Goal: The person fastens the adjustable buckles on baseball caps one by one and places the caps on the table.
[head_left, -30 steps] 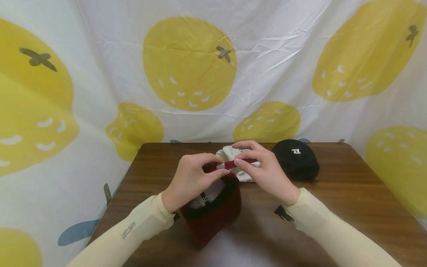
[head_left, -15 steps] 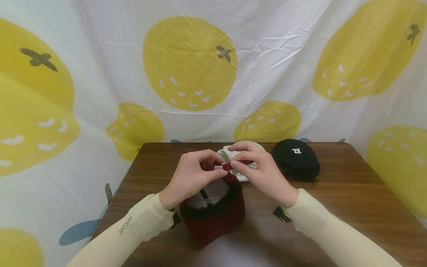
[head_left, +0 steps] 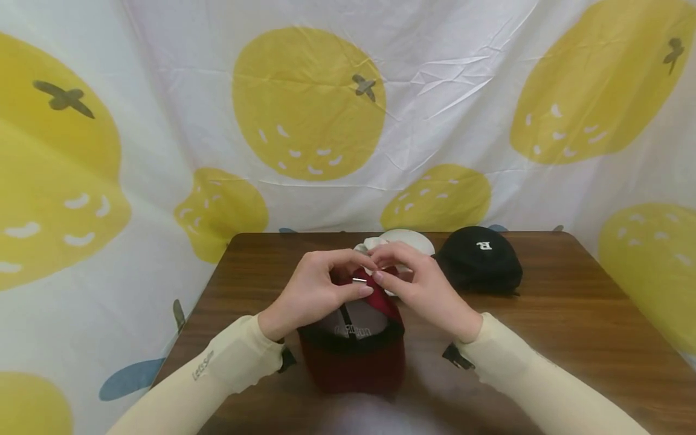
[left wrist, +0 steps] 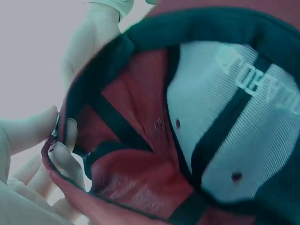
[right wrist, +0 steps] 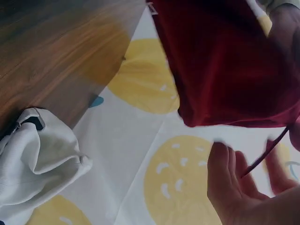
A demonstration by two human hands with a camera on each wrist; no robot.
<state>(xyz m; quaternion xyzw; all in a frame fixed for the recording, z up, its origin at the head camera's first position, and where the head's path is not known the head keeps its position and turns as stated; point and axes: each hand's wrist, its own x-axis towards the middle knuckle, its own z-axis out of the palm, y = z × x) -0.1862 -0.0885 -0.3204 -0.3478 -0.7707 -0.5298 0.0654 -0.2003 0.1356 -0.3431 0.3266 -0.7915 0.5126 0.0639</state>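
Observation:
A dark red baseball cap [head_left: 353,371] is held up by its back strap, its brim toward me and its inside showing. Near the strap's small metal buckle [head_left: 359,280], my left hand [head_left: 312,293] pinches the strap between thumb and fingers. My right hand [head_left: 426,290] is close beside it, fingertips nearly meeting the left ones. In the right wrist view, the thin red strap [right wrist: 268,153] runs between the fingers of that hand. The left wrist view shows the cap's dark sweatband [left wrist: 201,28] and pale mesh-like lining [left wrist: 211,117].
Behind the hands, a white cap [head_left: 413,240] lies on the brown wooden table [head_left: 565,338], partly hidden. To its right is a black cap [head_left: 478,266] with a white letter R. A lemon-print cloth [head_left: 310,103] hangs around the table.
The red cap has swung to the right, and its brim now faces straight toward me. My right hand has come in closer to the left, its fingers more curled.

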